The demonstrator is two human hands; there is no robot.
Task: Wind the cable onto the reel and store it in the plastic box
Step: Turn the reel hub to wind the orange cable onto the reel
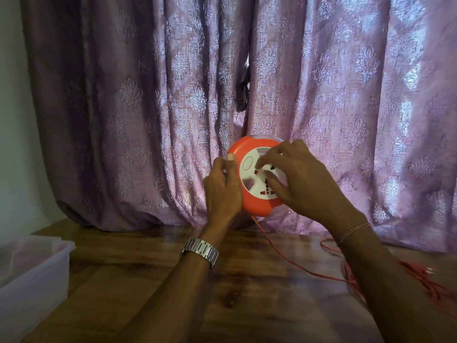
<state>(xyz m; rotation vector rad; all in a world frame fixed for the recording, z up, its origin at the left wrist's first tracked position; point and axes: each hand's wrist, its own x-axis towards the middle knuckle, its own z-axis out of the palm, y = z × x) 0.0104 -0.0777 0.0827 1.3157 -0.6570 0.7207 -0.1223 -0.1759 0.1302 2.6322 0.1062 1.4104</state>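
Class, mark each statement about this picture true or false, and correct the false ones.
1. The left hand grips the reel at its rim. True.
2. The reel lies in the box. False: it is held up in front of the curtain.
3. Loose cable lies on the table. True.
4. The right hand rests flat on the table. False: its fingers are on the reel's white face.
5. The box stands at the right. False: at the left.

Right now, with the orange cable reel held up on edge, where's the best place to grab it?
Probably the orange rim, from the left side, where the left hand already wraps it. The cable reel stands on edge facing the camera, so its rim offers a narrow edge. The right hand covers the white socket face, and the red cable trails from the bottom.
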